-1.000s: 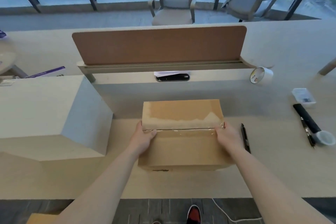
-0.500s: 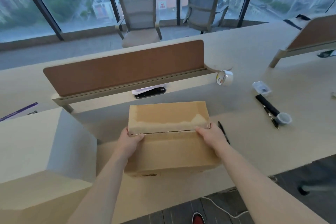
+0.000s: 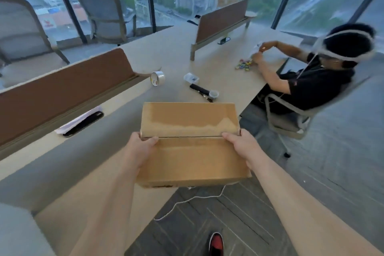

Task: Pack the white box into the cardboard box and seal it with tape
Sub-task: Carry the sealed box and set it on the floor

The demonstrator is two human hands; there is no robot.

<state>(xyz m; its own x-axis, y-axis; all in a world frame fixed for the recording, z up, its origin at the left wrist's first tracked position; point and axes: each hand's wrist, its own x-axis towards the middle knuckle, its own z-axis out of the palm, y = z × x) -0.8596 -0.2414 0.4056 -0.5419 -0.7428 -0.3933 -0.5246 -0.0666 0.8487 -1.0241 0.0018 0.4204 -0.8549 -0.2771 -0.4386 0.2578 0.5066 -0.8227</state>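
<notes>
1 cardboard box [image 3: 193, 158] at frame centre, both top flaps closed, seam running 9-to-3 across the top; contents hidden, and I can't tell if the seam is taped. It sits over the desk [image 3: 170, 52] corner with its 3 o'clock half over the floor; can't tell whether it rests there or is lifted. 2 hands on it: left hand [image 3: 143, 147] grips the 9 o'clock end, right hand [image 3: 239, 145] grips the 3 o'clock end, each thumb on top at the seam, the hands well apart. 1 tape roll [image 3: 157, 78] stands on edge at 11 o'clock from the box, untouched. 1 black tool [image 3: 199, 88] with 1 small cup [image 3: 214, 94] at its end at 12 o'clock, and 1 clear plastic piece [image 3: 191, 77] just beyond. 2 brown dividers [image 3: 62, 91] on the desk, 2 empty chairs [image 3: 104, 12] at 10–11 o'clock. 1 other person [image 3: 320, 81] seated at 2 o'clock. 1 red shoe [image 3: 216, 243] at 6 o'clock.
</notes>
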